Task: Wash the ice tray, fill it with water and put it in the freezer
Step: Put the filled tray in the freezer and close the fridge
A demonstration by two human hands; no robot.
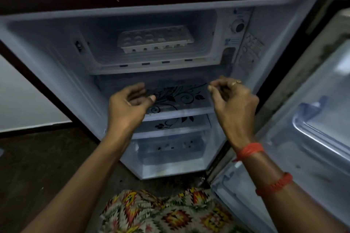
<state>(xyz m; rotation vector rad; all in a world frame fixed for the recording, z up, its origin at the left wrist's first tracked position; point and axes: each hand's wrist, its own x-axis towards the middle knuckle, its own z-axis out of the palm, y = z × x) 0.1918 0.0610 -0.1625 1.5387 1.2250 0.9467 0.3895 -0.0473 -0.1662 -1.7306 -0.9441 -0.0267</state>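
Note:
A white ice tray [155, 38] lies inside the freezer compartment [208, 24] at the top of the open fridge, resting on the compartment floor. Both my hands hang in front of the shelf below the freezer, away from the tray. My left hand [128, 104] has loosely curled fingers and holds nothing. My right hand [233, 98], with a ring and red wrist threads, also has relaxed curled fingers and is empty.
The fridge door [312, 119] stands open at the right with its door shelves facing me. Glass shelves with a black floral print [180, 96] and a clear bottom drawer [170, 153] sit below the freezer. A thermostat dial [237, 25] is right of the freezer.

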